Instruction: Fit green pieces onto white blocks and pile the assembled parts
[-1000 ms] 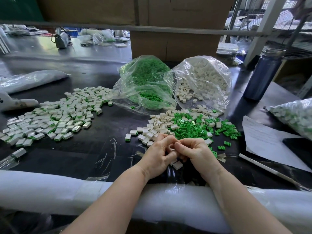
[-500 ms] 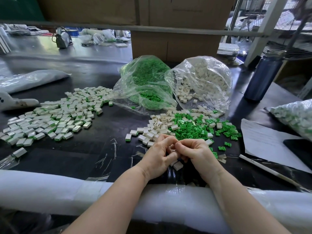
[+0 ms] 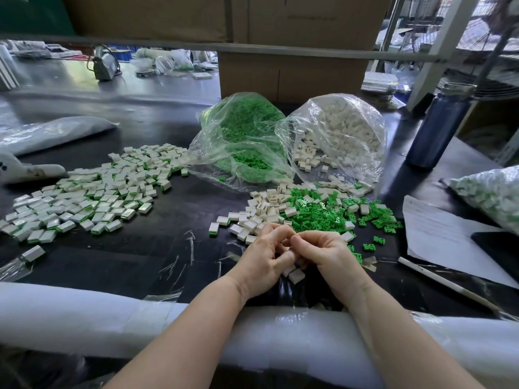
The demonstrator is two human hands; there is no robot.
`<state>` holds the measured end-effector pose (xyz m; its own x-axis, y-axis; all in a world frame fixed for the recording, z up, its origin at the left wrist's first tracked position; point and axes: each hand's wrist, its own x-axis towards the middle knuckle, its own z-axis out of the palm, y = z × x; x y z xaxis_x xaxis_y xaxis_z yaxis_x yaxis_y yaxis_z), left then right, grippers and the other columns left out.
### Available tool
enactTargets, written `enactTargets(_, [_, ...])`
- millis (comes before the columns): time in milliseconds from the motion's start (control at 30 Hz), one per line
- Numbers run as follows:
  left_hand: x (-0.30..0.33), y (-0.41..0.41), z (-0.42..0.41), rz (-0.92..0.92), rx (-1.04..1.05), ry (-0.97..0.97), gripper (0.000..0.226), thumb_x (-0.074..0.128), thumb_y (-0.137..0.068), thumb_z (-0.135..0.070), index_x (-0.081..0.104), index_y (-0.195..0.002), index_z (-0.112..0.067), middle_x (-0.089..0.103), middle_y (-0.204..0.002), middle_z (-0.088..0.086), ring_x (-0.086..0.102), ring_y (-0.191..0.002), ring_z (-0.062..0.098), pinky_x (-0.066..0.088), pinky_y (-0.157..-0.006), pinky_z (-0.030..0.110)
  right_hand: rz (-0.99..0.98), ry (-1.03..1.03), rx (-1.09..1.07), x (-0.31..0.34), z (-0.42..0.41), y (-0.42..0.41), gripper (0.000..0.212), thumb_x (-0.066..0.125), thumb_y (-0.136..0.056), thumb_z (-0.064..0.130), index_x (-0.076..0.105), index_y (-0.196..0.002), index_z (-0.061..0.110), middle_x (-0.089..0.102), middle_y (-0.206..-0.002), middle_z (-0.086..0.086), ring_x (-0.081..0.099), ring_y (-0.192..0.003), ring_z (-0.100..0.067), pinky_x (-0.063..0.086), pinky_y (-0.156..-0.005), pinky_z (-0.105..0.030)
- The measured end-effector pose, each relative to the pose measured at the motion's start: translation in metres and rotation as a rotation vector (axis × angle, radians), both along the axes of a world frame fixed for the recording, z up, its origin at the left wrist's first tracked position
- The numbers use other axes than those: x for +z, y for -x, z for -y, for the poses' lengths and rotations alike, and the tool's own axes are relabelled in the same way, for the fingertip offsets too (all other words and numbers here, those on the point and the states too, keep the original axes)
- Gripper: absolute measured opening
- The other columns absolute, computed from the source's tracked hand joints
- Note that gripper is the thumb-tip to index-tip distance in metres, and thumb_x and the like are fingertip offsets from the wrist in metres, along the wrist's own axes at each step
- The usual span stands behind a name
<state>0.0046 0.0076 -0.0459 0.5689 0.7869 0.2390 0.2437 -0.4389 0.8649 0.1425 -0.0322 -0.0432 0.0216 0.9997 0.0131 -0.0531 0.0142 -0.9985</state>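
Dark worktable [image 3: 174, 259]: your left hand [image 3: 262, 263] and right hand [image 3: 327, 255] pinch a part together, identity hidden. Assembled pile [image 3: 92, 192] far left; loose white blocks [image 3: 266, 211] and green pieces [image 3: 320, 217] remain, bags nearly full.

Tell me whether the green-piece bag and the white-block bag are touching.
Touching. The head view shows the green-piece bag and the white-block bag pressed together, plastic overlapping with no dark table between.
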Motion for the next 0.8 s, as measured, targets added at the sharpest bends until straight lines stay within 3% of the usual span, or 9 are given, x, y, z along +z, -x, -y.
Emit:
enactTargets(233, [-0.0017,-0.0001,-0.0005,-0.016,-0.007,-0.001,0.012,0.057,-0.085,-0.002,0.059,-0.096,-0.008,0.044,-0.105,0.001,0.052,-0.086,0.018,0.044,-0.081,0.017,0.012,-0.002,-0.004,0.0011,0.0,-0.0003,0.016,0.059,-0.087,0.007,0.07,-0.085,-0.006,0.058,-0.057,-0.005,0.05,-0.05,-0.007,0.041,-0.047,-0.016])
enactTargets(433, [-0.0014,-0.0004,-0.0004,-0.02,-0.007,-0.009,0.014,0.057,-0.085,-0.002,0.059,-0.098,-0.007,0.044,-0.105,0.003,0.05,-0.082,0.013,0.043,-0.08,0.013,0.011,-0.012,-0.015,0.0011,-0.0003,0.0003,0.014,0.06,-0.086,0.007,0.071,-0.081,-0.001,0.06,-0.053,0.002,0.052,-0.048,-0.003,0.04,-0.046,-0.013])
enactTargets(800, [-0.0006,-0.0004,0.0002,-0.032,0.0,-0.012,0.016,0.055,-0.085,0.0,0.059,-0.099,-0.006,0.046,-0.108,0.009,0.05,-0.086,0.017,0.042,-0.081,0.015,0.019,0.001,-0.044,0.0017,-0.0002,0.002,0.015,0.059,-0.087,0.005,0.07,-0.079,-0.002,0.057,-0.049,0.004,0.049,-0.044,-0.002,0.038,-0.044,-0.012])
